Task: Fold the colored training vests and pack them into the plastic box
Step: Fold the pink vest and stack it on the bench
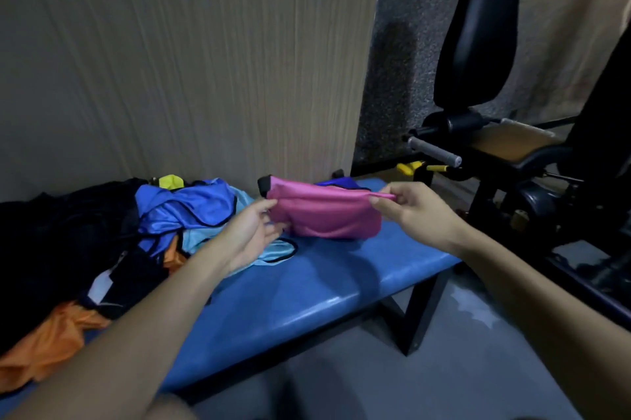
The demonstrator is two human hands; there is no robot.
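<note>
A pink vest [324, 214] with black trim hangs stretched between my hands just above the blue padded bench [307, 290]. My left hand [252, 231] pinches its left edge; my right hand [409, 211] pinches its upper right corner. To the left lies a heap of vests: royal blue [184, 211], light blue [273, 250], orange [44, 344], yellow [172, 181] and black ones [61, 225]. A dark blue vest [338, 182] shows behind the pink one. No plastic box is in view.
A ribbed beige wall panel [187, 78] rises behind the bench. To the right stands a black gym machine [478, 44] with a grey handle [433, 148]. The bench's black leg [416, 320] stands on the grey floor [409, 385].
</note>
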